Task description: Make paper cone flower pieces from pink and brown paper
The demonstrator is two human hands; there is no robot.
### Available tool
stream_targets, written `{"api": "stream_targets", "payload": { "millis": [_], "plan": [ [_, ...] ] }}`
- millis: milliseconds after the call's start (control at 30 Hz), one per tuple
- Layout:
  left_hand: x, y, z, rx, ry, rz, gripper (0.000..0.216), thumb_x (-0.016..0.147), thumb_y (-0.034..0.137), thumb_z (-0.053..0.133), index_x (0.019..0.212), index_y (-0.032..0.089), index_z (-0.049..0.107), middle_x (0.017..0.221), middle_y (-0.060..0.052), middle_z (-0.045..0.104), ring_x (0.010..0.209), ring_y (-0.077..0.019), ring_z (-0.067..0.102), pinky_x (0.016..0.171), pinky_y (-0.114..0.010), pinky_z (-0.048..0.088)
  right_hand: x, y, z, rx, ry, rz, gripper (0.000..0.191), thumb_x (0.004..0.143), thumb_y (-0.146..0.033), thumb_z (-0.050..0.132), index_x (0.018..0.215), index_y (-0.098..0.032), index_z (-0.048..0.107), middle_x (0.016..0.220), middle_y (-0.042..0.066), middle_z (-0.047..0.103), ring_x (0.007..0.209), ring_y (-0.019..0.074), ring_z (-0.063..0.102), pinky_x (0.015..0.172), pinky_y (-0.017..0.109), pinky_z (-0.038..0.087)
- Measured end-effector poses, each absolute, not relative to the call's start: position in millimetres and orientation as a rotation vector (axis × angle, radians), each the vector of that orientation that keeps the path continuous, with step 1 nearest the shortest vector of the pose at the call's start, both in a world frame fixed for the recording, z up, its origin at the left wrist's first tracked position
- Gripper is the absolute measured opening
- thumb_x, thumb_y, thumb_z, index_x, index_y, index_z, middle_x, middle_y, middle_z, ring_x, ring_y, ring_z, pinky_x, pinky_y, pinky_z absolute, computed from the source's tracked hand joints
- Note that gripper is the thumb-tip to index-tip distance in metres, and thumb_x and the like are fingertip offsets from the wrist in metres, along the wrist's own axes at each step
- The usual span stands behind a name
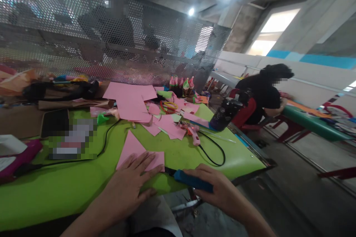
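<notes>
My left hand [130, 183] lies flat with fingers spread on a folded pink paper piece [132, 149] near the front edge of the green table [55, 189]. My right hand [215, 189] is closed around a blue-handled tool [191, 180], probably a cutter, whose dark tip points left toward the pink paper. Both hands sit at the table's near edge.
Pink paper sheets [130, 102] and scraps litter the table's middle, with a pink glue gun [193, 132] and its black cord [214, 152], a dark bottle [224, 113], and small paper cones [182, 83]. A perforated metal screen [83, 26] stands behind. Another person [261, 96] sits at right.
</notes>
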State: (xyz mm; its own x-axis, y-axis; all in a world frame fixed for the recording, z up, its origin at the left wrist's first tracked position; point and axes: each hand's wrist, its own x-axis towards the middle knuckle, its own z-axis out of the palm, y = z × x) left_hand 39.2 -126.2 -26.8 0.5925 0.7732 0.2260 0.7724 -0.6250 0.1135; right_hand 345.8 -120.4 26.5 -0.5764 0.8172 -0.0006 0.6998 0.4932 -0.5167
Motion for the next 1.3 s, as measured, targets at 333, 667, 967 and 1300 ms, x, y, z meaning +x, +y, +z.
{"api": "stream_targets", "payload": {
  "millis": [333,667,967,1300],
  "plan": [
    [39.5,-127.0,-26.6,2.733,1.357,0.388,0.057,0.095,0.057,0.037,0.148,0.043,0.022,0.158,-0.002,0.026,0.144,-0.0263,0.028,0.113,-0.053,0.028,334.5,-127.7,23.6,-1.287,-2.488,0.686,0.051,0.084,-0.014,0.063,0.132,-0.030,0.057,0.102,0.004,0.062,0.092,0.0193,0.061,0.080,0.028,0.046],
    [61.0,-135.2,-17.7,2.546,1.491,0.365,0.055,0.095,0.055,0.038,0.147,0.039,0.030,0.158,-0.003,0.027,0.144,-0.0299,0.026,0.113,-0.059,0.027,329.3,-130.5,23.0,-1.320,-2.488,0.684,0.051,0.084,-0.014,0.061,0.132,-0.030,0.056,0.102,0.004,0.061,0.091,0.0190,0.061,0.079,0.028,0.046],
    [20.3,-112.6,-18.4,2.630,1.345,0.287,0.044,0.101,0.033,0.036,0.143,0.047,0.035,0.155,0.004,0.035,0.142,-0.0239,0.034,0.114,-0.055,0.026,328.2,-128.0,22.4,-1.380,-2.489,0.666,0.049,0.085,-0.014,0.060,0.131,-0.031,0.058,0.098,0.004,0.058,0.087,0.0195,0.061,0.076,0.029,0.046],
    [22.2,-119.6,-20.8,2.615,1.318,0.289,0.049,0.099,0.053,0.028,0.147,0.047,0.022,0.159,0.002,0.024,0.146,-0.0250,0.023,0.116,-0.057,0.021,319.7,-129.5,15.8,-1.328,-2.469,0.734,0.049,0.085,-0.017,0.062,0.132,-0.032,0.057,0.099,0.003,0.059,0.087,0.0183,0.060,0.076,0.027,0.045]
  ]
}}
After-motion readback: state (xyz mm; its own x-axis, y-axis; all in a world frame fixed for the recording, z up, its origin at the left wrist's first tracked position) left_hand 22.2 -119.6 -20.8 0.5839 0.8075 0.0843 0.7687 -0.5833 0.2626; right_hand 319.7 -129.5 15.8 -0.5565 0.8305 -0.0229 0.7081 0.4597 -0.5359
